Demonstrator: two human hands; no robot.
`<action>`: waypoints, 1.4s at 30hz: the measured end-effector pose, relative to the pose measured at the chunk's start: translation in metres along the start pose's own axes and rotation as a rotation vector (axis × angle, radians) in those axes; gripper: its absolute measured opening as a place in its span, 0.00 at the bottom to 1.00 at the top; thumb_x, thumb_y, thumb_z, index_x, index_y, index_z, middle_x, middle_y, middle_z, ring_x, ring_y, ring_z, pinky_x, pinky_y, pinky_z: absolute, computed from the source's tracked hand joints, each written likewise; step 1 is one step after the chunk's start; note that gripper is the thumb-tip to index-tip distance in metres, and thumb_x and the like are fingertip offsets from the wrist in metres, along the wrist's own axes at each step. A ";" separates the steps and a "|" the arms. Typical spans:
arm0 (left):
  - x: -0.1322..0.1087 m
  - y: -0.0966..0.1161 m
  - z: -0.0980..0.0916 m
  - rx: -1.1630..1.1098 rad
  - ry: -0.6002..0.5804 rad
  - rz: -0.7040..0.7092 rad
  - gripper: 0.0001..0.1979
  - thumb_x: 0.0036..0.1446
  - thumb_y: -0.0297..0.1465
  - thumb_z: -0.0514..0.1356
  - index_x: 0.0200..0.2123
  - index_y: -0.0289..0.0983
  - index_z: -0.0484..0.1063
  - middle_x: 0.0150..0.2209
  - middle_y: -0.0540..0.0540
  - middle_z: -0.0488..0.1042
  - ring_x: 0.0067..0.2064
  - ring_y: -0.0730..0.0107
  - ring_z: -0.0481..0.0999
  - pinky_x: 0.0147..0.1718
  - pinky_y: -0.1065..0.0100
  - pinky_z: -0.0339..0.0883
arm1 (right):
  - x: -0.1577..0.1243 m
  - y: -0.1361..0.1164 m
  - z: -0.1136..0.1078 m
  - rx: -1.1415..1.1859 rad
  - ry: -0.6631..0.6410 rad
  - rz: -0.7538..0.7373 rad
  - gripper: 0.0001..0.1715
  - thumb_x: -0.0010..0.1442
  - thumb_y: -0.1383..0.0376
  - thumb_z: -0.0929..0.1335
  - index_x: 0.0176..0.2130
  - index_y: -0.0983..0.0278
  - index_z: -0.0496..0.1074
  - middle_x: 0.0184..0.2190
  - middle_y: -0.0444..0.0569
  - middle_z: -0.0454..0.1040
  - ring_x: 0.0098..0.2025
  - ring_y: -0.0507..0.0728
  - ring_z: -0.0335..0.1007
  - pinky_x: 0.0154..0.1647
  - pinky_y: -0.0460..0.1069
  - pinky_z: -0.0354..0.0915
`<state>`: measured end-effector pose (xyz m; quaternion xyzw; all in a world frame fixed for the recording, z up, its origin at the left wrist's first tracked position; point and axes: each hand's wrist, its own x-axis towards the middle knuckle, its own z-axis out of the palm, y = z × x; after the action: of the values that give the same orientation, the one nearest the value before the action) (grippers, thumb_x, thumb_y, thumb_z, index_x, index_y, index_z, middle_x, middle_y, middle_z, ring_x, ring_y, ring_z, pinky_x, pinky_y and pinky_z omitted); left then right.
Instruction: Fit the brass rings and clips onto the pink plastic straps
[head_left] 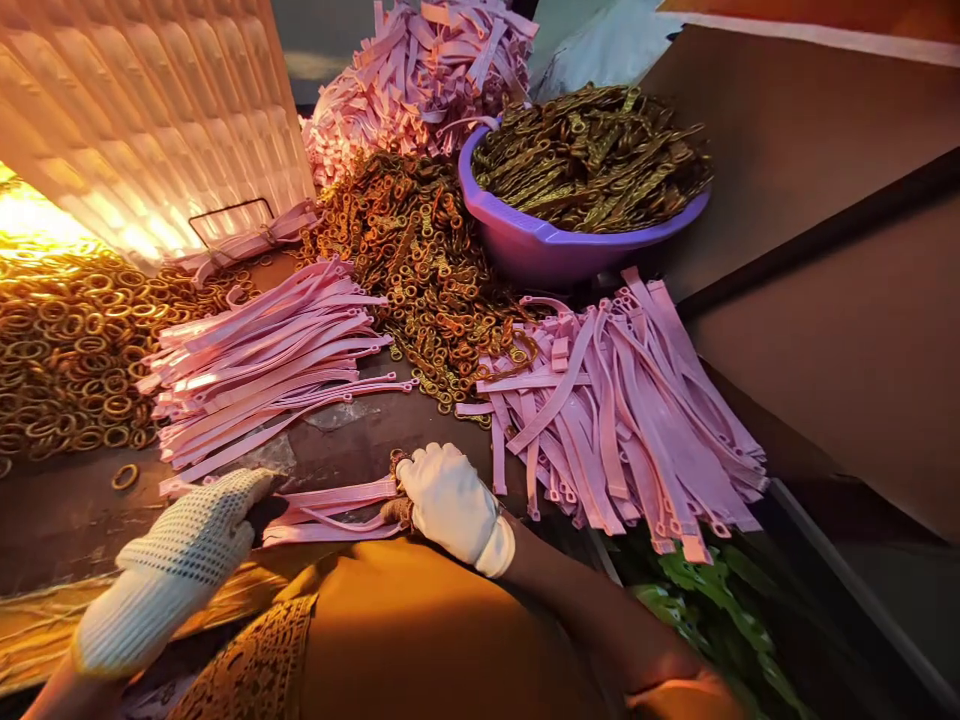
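Observation:
My left hand (pixel 176 565) wears a white knitted glove and grips the left end of a pink strap (pixel 334 505) that lies across my lap. In a smooth white glove, my right hand (pixel 450 500) is closed over the strap's right end, where a small brass fitting (pixel 395 465) shows at my fingers. Both hands sit just above my orange garment (pixel 420 640). A flat pile of pink straps (pixel 262 365) lies just beyond my left hand. Another pile of pink straps (pixel 622 410) spreads out to the right of my right hand.
A heap of brass rings (pixel 64 350) lies at the left, and a heap of small brass links (pixel 420 260) in the middle. A purple basin (pixel 547 250) holds brass clasps. More pink straps (pixel 427 70) are piled behind. A quilted white panel (pixel 142 110) stands at the back left.

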<state>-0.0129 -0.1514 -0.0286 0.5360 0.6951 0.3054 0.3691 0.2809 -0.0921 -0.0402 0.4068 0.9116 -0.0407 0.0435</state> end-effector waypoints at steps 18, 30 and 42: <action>0.048 0.062 0.080 -1.275 -0.442 -0.579 0.17 0.60 0.36 0.61 0.46 0.28 0.76 0.33 0.38 0.79 0.22 0.73 0.73 0.15 0.76 0.68 | 0.122 0.057 -0.008 -0.105 0.176 0.469 0.20 0.67 0.77 0.54 0.39 0.69 0.72 0.35 0.60 0.69 0.37 0.62 0.69 0.30 0.49 0.58; 0.038 0.055 0.087 -0.933 -0.368 -0.370 0.13 0.59 0.34 0.65 0.45 0.34 0.77 0.35 0.46 0.76 0.25 0.82 0.64 0.20 0.81 0.60 | 0.032 0.024 0.000 0.397 0.510 -0.136 0.22 0.65 0.73 0.61 0.58 0.67 0.67 0.45 0.55 0.73 0.44 0.58 0.69 0.44 0.51 0.68; 0.019 0.063 0.104 -0.926 -0.392 -0.252 0.12 0.57 0.39 0.65 0.32 0.37 0.70 0.26 0.52 0.69 0.25 0.77 0.65 0.24 0.75 0.63 | 0.020 0.002 0.011 -0.077 0.449 -0.150 0.09 0.70 0.68 0.61 0.39 0.65 0.69 0.34 0.52 0.71 0.33 0.58 0.63 0.30 0.52 0.54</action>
<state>0.1039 -0.1153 -0.0368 0.2760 0.4642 0.4282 0.7246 0.2697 -0.0776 -0.0531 0.3349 0.9269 0.0827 -0.1479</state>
